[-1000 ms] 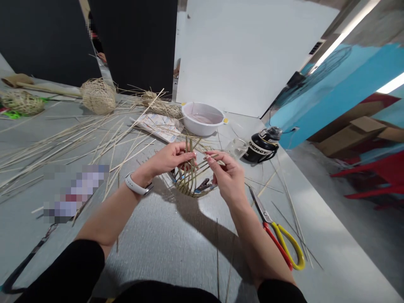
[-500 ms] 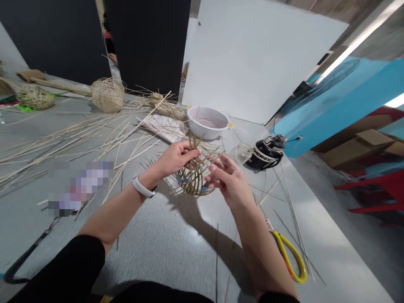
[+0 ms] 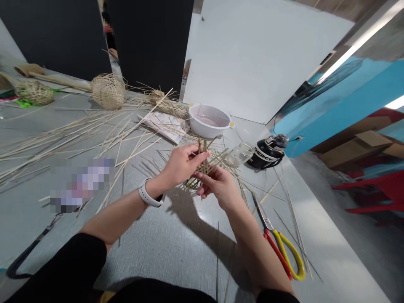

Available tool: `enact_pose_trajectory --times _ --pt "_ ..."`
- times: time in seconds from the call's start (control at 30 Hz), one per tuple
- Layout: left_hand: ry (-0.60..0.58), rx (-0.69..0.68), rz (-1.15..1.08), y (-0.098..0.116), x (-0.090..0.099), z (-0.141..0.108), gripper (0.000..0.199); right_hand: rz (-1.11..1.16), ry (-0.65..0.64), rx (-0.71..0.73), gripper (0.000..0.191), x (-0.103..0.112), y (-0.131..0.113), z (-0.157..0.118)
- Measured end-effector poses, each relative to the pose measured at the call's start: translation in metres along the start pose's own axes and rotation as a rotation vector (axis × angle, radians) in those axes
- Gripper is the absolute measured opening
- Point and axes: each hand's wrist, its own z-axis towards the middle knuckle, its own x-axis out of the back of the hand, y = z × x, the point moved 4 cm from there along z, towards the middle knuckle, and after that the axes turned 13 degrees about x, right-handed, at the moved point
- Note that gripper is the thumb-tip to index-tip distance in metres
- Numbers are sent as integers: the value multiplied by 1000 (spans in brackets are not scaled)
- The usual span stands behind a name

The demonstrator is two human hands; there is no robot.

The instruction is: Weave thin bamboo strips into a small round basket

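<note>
Between my hands is a small, partly woven bamboo basket (image 3: 192,183), held just over the table, with loose strip ends sticking up and out to the right. My left hand (image 3: 184,163), with a white watch band on its wrist, pinches the upright strips at the top from the left side. Lower down on the right, my right hand (image 3: 219,185) has its thumb and fingers closed on the basket's side. Much of the weave is hidden behind my fingers.
Scissors (image 3: 268,225) with red and yellow handles lie right of my right forearm. Beyond the basket stand a white basin (image 3: 210,122), a clear glass (image 3: 241,152) and a black bottle (image 3: 265,153). Loose strips (image 3: 63,134) spread leftward, near a finished woven ball (image 3: 108,91).
My right hand has moved in leftward from beside the basket, its spread fingers closing on the side. My left hand has shifted slightly right, and the basket has turned.
</note>
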Motion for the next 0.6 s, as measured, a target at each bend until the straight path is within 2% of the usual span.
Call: enact_pose_trajectory --times 0.13,0.27,0.43,0.6 --pt "43 -64 42 2 3 2 17 -34 35 55 39 1 1 2" --pt "33 -33 4 0 5 7 18 -80 113 111 40 3 0 3" --pt "-151 132 -132 -11 -2 13 22 -123 168 120 39 7 5 7" --pt "-272 201 -93 -21 0 20 29 -156 183 139 41 14 5 10"
